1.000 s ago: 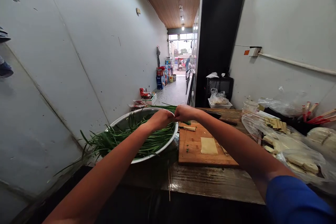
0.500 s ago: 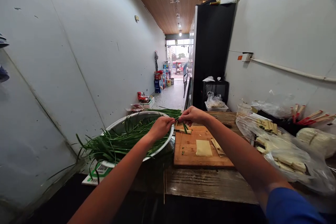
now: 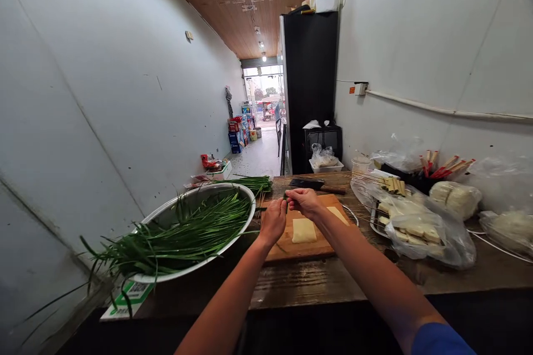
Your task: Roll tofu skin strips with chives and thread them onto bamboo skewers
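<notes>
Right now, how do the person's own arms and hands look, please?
The left hand and right hand are ungloved. No watch or bracelet shows. The right arm has a blue sleeve; no sleeve shows on the left arm.

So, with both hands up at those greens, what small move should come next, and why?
Probably lowering the greens toward the pale sheet: the left hand and right hand meet with the greens at their fingertips, and the sheet lies flat on the board, close by on the person's side of the hands.
</notes>
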Action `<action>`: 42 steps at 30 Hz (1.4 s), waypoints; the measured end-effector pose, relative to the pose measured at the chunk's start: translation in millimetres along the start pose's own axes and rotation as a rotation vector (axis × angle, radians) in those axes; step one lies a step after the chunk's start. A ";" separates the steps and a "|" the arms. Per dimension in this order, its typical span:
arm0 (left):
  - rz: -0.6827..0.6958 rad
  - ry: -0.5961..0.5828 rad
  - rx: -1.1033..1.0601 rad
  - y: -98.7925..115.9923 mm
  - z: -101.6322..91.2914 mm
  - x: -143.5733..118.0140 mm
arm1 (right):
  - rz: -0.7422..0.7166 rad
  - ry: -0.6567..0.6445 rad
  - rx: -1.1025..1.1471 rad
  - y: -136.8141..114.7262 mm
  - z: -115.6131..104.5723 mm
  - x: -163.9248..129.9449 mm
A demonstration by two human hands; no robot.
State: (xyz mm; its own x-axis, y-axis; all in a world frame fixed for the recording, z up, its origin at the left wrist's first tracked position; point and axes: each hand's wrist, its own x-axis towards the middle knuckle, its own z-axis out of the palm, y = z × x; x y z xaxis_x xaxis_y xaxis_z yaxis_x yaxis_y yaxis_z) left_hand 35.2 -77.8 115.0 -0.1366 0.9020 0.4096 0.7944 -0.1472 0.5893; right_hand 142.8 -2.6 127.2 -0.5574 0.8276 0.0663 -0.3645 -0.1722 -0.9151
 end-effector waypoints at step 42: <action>0.224 -0.266 -0.128 -69.6 68.7 -4.8 | -0.498 -0.232 -1.995 61.7 -86.1 -48.7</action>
State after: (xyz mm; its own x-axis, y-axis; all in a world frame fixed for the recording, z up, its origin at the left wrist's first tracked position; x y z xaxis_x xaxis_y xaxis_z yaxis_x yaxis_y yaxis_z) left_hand 21.2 -44.0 24.2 0.2047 0.9131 0.3526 0.7040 -0.3876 0.5951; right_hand 211.7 -7.5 33.2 -0.8098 0.5146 0.2818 0.5626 0.8174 0.1242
